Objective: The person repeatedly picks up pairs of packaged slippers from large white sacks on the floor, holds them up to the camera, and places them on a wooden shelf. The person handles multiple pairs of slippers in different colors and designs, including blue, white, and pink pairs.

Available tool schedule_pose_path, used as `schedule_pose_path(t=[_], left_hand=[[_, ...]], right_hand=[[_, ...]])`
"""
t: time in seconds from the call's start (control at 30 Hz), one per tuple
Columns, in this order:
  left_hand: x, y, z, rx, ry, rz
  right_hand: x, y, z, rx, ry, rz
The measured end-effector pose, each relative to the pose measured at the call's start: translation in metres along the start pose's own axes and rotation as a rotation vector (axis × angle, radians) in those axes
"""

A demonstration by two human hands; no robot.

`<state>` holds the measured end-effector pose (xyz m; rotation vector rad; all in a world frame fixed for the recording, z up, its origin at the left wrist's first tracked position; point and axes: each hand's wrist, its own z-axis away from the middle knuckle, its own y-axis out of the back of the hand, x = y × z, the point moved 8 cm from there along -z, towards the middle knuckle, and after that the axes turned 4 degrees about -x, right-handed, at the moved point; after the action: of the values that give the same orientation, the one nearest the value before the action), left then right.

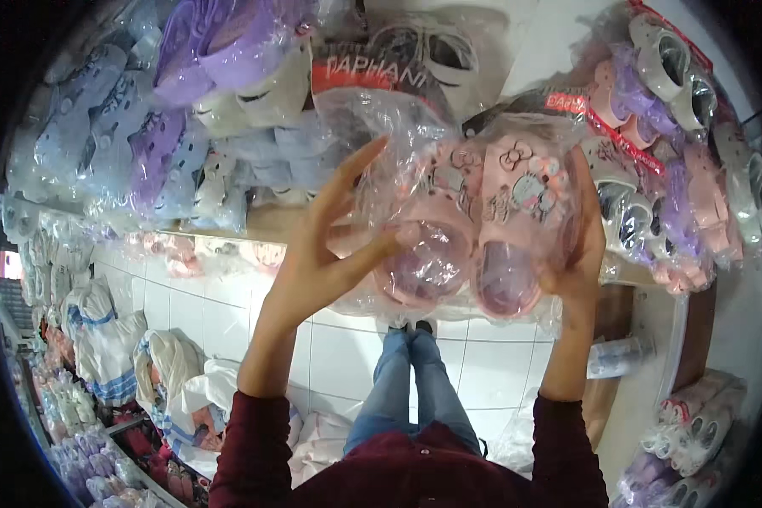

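A pair of pink clogs [505,222] with cartoon charms, wrapped in clear plastic, is held up in front of me with the openings towards my body. My right hand [574,247] grips its right side, thumb near the heel. On the other side, my left hand [336,254] has its fingers spread and its thumb against the plastic over the left clog; whether it bears any weight cannot be told. Behind the pair are a black and red printed bag header [368,75] and a white clog [451,60] in plastic.
Bagged purple clogs [228,51] and light blue clogs [111,114] are piled at the left of the wooden shelf [267,225]. More bagged clogs [698,184] lie at the right. White sacks [101,343] stand on the tiled floor at the lower left.
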<state>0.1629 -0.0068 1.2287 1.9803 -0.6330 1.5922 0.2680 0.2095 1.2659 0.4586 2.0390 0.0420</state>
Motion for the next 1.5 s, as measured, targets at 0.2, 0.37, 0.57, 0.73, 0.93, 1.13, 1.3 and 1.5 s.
schedule_pose_path(t=[0.2, 0.37, 0.57, 0.73, 0.93, 1.13, 1.3, 1.5], left_hand=[[0.047, 0.004, -0.052, -0.041, -0.383, -0.335], [0.061, 0.018, -0.101, 0.196, -0.466, -0.447], [0.075, 0.031, -0.147, 0.333, -0.538, -0.327], [0.069, 0.048, -0.177, 0.525, -0.433, -0.603], [0.024, 0.058, -0.207, 0.746, -0.471, -0.715], [-0.006, 0.072, -0.214, 0.771, -0.454, -0.845], [0.038, 0.049, -0.185, 0.792, -0.594, -0.811], [0.029, 0.024, -0.188, 0.602, -0.593, -0.872]], right_hand=[[0.006, 0.015, -0.062, 0.079, 0.042, -0.009], [0.021, 0.028, -0.114, 0.173, 0.142, 0.008], [0.048, 0.033, -0.184, 0.152, 0.178, -0.074], [0.087, 0.033, -0.223, 0.158, 0.176, -0.153], [0.141, 0.027, -0.248, 0.179, -0.012, -0.226], [0.146, 0.023, -0.249, 0.016, -0.272, 0.156], [0.092, 0.034, -0.233, 0.069, -0.021, 0.399], [0.083, -0.009, -0.206, -0.121, 0.229, 0.692]])
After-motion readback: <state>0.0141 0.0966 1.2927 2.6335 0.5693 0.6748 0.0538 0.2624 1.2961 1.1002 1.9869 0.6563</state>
